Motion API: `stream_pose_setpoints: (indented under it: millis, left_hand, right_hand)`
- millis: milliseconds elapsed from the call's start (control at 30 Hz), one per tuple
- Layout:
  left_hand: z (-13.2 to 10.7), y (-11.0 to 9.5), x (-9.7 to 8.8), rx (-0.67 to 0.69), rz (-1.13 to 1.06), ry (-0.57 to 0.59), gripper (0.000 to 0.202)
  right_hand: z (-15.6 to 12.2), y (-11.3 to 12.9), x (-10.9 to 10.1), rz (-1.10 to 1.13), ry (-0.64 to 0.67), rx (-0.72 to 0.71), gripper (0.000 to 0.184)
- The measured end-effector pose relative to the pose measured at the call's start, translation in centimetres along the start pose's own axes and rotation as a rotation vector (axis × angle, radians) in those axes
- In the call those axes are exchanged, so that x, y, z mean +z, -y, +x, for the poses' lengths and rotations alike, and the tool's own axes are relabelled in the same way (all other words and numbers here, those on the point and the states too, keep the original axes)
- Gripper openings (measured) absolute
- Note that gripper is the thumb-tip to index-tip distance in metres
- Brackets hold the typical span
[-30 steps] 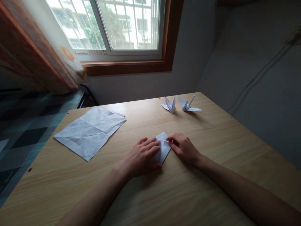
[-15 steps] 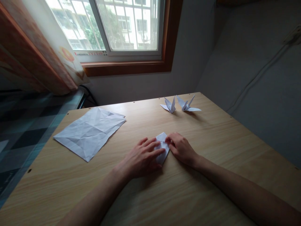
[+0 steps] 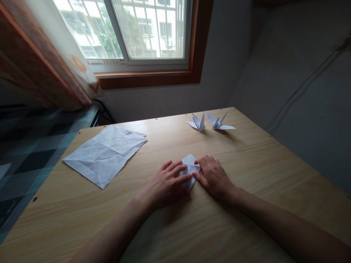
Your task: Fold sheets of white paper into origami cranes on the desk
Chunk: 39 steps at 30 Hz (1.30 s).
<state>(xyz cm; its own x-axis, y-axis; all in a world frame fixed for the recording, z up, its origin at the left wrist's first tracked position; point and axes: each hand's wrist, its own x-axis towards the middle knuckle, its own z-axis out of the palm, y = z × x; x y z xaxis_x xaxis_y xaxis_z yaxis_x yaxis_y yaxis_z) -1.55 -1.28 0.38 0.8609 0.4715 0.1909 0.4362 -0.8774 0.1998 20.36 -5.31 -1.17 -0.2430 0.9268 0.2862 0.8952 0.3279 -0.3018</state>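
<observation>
A small folded piece of white paper (image 3: pixel 191 160), with creases meeting near its middle, lies on the wooden table between my hands. My left hand (image 3: pixel 171 180) rests over its left part with the fingers spread and their tips on the paper, hiding some of it. At the right edge, my right hand (image 3: pixel 214 175) holds the paper, its thumb and forefinger curled on a flap with a gap between their tips. Beyond my hands stand two white paper cranes, the left crane (image 3: pixel 199 124) and the right crane (image 3: pixel 219 124).
Creased white paper sheets (image 3: pixel 106 153) lie flat at the table's left. The wooden table (image 3: pixel 246 226) has its far edge near the wall, below a window (image 3: pixel 156 33). To the left are a curtain (image 3: pixel 33 51) and a checked cloth surface (image 3: pixel 35 159).
The fingers of my right hand have opened from a tight pinch and shifted slightly, and more of the paper's right side shows. My left hand stays nearly still.
</observation>
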Motion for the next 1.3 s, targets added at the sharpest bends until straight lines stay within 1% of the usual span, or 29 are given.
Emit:
stream_pose_setpoints:
  millis: [133,233,400,500,633,733,800,867,967,1033,1100,1133,1200,1300]
  left_hand:
    - [0.1,0.0,0.1,-0.059,-0.074,0.008,0.049]
    - [0.1,-0.1,0.0,-0.086,-0.101,0.007,0.054]
    - [0.2,-0.2,-0.2,-0.082,-0.104,0.033,0.067]
    - [0.2,-0.1,-0.3,-0.077,-0.114,0.046,0.076]
    - [0.2,0.1,-0.4,-0.068,-0.142,0.063,0.084]
    - [0.1,0.2,-0.5,-0.064,-0.139,0.053,0.086]
    - [0.1,0.1,-0.5,-0.061,-0.113,0.041,0.087]
    - [0.2,0.1,-0.4,-0.069,-0.080,0.023,0.091]
    - [0.1,0.2,-0.1,-0.092,-0.044,0.003,0.099]
    - [0.1,0.3,0.0,-0.102,-0.035,-0.009,0.101]
    - [0.0,0.4,0.2,-0.106,-0.042,-0.033,0.104]
    - [0.0,0.5,0.3,-0.108,-0.048,-0.050,0.106]
    - [-0.1,0.4,0.3,-0.106,-0.064,-0.090,0.109]
    - [-0.2,0.3,0.3,-0.107,-0.071,-0.159,0.113]
  right_hand:
    - [-0.1,-0.2,0.0,0.038,0.029,-0.017,0.033]
    - [-0.3,0.2,-0.2,0.011,0.037,-0.013,0.042]
    - [-0.7,1.1,-0.4,-0.028,0.052,0.011,0.054]
    - [-0.8,1.4,-0.4,-0.010,0.054,-0.013,0.063]
    - [-0.7,0.9,-0.2,0.117,0.041,-0.044,0.069]
    - [-0.4,-0.2,0.0,0.273,-0.017,-0.076,0.078]
    - [-0.1,-1.0,0.0,0.358,-0.028,-0.114,0.082]
    - [0.1,-1.7,-0.1,0.418,-0.009,-0.146,0.076]
    - [0.4,-2.6,-0.6,0.445,0.008,-0.181,0.055]
    - [0.4,-3.0,-1.0,0.393,0.019,-0.255,0.038]
    - [0.5,-3.4,-1.3,0.304,0.051,-0.363,0.023]
    - [0.5,-3.5,-1.5,0.264,0.064,-0.409,0.019]
    - [0.6,-3.6,-1.6,0.217,0.081,-0.460,0.026]
    - [0.7,-3.7,-1.6,0.203,0.079,-0.467,0.033]
